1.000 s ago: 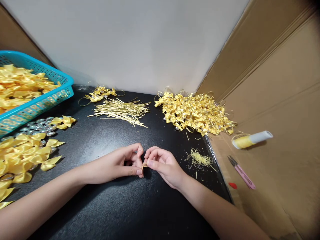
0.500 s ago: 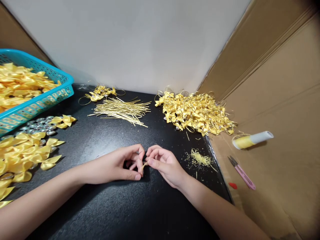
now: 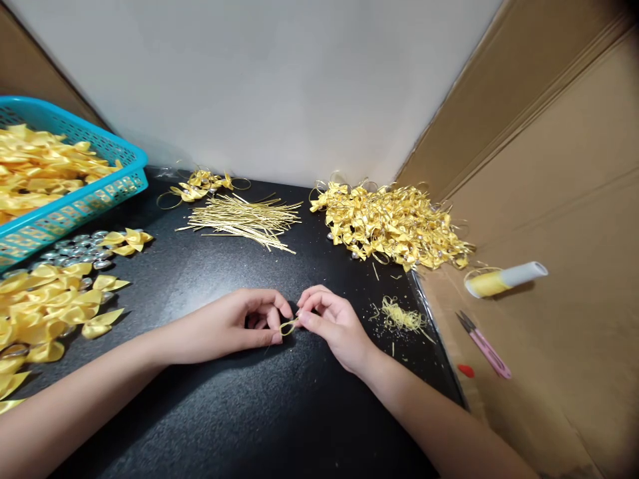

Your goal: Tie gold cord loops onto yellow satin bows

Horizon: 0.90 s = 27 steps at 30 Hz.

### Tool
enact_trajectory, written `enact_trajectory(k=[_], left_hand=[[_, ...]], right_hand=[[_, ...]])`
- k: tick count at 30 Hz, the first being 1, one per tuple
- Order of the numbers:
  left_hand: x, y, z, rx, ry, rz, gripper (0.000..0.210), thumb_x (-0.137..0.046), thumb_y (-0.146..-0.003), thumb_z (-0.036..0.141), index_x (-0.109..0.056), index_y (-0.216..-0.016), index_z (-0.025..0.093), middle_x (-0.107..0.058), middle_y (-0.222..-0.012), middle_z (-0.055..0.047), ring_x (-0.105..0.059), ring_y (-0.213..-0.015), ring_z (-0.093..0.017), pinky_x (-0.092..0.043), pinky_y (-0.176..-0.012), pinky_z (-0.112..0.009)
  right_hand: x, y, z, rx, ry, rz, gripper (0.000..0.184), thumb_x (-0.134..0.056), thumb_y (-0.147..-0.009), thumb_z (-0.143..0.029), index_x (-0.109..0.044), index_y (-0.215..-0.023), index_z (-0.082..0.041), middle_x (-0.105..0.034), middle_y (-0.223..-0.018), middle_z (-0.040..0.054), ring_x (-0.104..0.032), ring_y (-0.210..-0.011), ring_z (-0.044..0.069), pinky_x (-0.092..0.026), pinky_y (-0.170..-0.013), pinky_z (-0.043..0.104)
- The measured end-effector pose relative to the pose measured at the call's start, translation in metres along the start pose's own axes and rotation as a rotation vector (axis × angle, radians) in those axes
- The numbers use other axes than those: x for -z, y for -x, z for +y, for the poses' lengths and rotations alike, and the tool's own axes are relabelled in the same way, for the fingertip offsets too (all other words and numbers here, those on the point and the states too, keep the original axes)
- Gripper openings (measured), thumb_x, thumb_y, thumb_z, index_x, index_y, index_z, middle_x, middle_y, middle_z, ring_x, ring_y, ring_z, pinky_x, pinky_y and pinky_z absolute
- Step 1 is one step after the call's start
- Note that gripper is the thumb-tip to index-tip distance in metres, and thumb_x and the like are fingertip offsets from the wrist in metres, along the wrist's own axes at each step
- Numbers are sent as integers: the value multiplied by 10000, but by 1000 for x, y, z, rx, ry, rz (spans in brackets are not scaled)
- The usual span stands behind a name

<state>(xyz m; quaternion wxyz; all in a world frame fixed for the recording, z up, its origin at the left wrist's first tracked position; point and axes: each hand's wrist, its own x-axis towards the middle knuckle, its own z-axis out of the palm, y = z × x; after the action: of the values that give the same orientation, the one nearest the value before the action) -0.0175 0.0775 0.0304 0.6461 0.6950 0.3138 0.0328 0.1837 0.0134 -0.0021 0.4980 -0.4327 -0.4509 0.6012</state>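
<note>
A pale wall (image 3: 349,86) is rising behind the black worktop (image 3: 224,412), and brown cardboard (image 3: 559,153) is covering the right side. On the left, a blue basket (image 3: 74,198) is holding many yellow bows (image 3: 44,163). At the far right corner, a big heap (image 3: 394,223) of yellow bows with thin rings is spreading up to the cardboard. More loose bows (image 3: 50,306) are lying in front of the basket. Over the middle of the worktop, the left hand (image 3: 244,326) is pinching a small loop (image 3: 288,323) between thumb and finger, while the right hand (image 3: 337,327) is gripping its other end with thumb and fingertips. Beyond the hands, a bundle of gold cords (image 3: 244,219) is lying flat, with a small cluster (image 3: 204,183) of ringed bows sitting just behind it. On the cardboard, a grey tube (image 3: 506,278) with yellow round one end is lying near pink snips (image 3: 484,347). A tangle of scraps (image 3: 402,315) is resting at the worktop's right edge. Silvery beads (image 3: 74,249) are sitting beside the basket, and a red piece (image 3: 466,371) is lying just beside the snips.
</note>
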Motion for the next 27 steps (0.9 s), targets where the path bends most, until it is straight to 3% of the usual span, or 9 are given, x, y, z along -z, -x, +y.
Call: enact_trajectory(k=[3,7,10,14,22,27], left_hand=[[0,1,0,31,7,11,319,-654,-872,409,-595,-1076,171,-652,-766,3,-526,-685,-139,-408,-633,-257],[0,1,0,16,39,18,354,-667,-867,418,-545,-1100,182,-633,-749,17,-502,-674,-133,-402,-631,-254],[-1,2,-2,11,65,9,368,-663,-875,420,-502,-1113,190,-643,-772,11,-512,-695,-137,-402,-646,-261],[-1,3,-4,17,100,-4,392,-668,-878,413,-447,-1129,208,-649,-801,11,-528,-720,-142,-399,-659,-270],[3,4,1,-20,146,-44,311,-659,-885,378,-419,-986,208,-644,-827,3,-507,-723,-130,-369,-657,-269],[4,4,3,-42,162,-54,290,-654,-891,369,-422,-947,203,-636,-811,6,-468,-700,-118,-359,-651,-266]], right_hand=[[6,2,-9,191,291,2,103,-693,-774,-281,-623,-821,-222,-555,-959,39,-566,-870,174,-502,-783,345],[10,7,-17,472,630,15,271,-682,-718,-227,-605,-978,-237,-587,-1021,57,-563,-993,230,-457,-891,413],[6,9,-14,580,869,-45,248,-717,-698,-238,-616,-925,-250,-622,-1058,52,-543,-1040,247,-418,-933,433],[-1,10,-9,500,963,-83,196,-723,-722,-238,-636,-898,-243,-646,-1093,49,-525,-1067,242,-393,-937,425],[-1,9,-6,379,969,-29,228,-785,-670,-241,-653,-855,-234,-643,-1098,41,-509,-1082,245,-379,-930,435],[0,8,-4,386,937,-34,94,-745,-767,-198,-674,-730,-248,-683,-1010,13,-530,-1026,229,-382,-894,436]])
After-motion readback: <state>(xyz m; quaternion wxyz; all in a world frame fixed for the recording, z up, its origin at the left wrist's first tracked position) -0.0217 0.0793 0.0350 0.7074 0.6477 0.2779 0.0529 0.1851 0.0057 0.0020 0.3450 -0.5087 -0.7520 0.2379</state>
